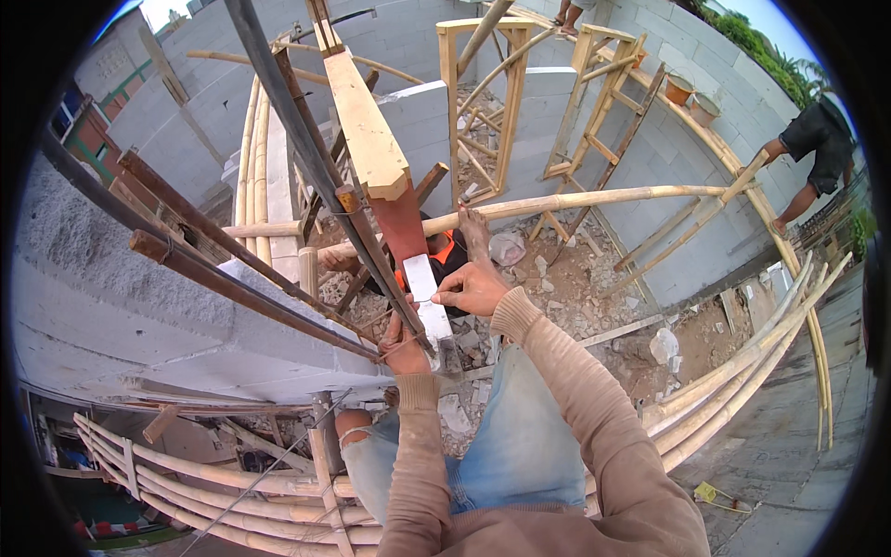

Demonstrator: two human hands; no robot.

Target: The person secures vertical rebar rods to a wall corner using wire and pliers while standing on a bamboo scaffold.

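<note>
My right hand [475, 286] is closed in a pinch, with a short thin dark wire [423, 300] showing at its fingertips. Lower and to the left, my left hand [404, 348] has its fingers curled beside the foot of the long dark steel bars [357, 218]; what they hold is hidden. Between the hands and the bars stands a narrow white block [420, 277]. Behind it rises a reddish-brown board [399, 226], topped by a pale wooden beam [367, 116].
A co-worker in orange and black [453, 252] is below, partly hidden. A bamboo pole [594, 198] crosses ahead. Another person [817, 139] stands on bamboo at the right. Rusty bars [232, 302] jut from the grey wall [121, 278]; rubble [548, 278] covers the ground.
</note>
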